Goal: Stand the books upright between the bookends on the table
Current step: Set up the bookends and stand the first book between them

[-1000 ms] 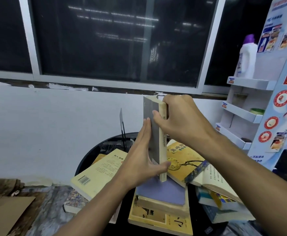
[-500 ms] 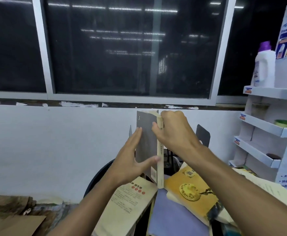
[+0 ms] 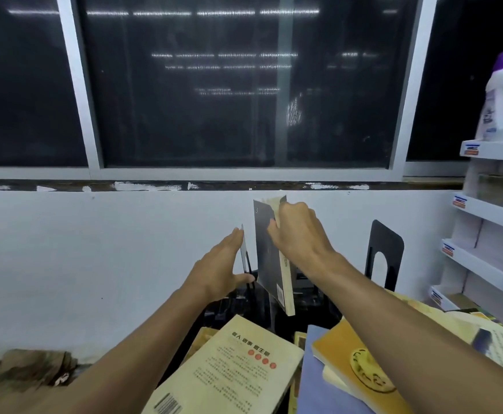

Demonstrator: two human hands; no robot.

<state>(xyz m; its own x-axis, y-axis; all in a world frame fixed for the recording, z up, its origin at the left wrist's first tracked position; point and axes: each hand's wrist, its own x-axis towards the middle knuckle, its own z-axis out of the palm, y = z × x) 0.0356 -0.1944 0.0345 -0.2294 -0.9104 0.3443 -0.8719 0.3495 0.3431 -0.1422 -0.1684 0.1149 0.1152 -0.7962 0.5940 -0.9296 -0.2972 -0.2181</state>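
You are working on the first book. No book is standing between the bookends yet, as far as the view shows, and several are lying flat in a loose pile at the near edge of the dark worktop (image 3: 327,316): a cream book (image 3: 232,366) with a barcode at near left, a yellow book (image 3: 360,363) with a round emblem at near right, and a lilac book (image 3: 319,389) partly under it. So most of the task is left to do.

Your right hand (image 3: 296,231) is closing around the top of a grey-covered book (image 3: 269,252), fingers curled over its upper edge and clamped on it. The book is being held nearly upright, tilted a little, with its bottom corner hanging just above the worktop, not yet resting on it.

Your left hand (image 3: 223,264) is spread open and flat, holding nothing, with the palm against the outer side of the left bookend (image 3: 245,255), a thin plate seen edge-on. The book is sitting just right of that plate. The right bookend (image 3: 384,252), black with an arched cut-out, is standing well apart on the far right.
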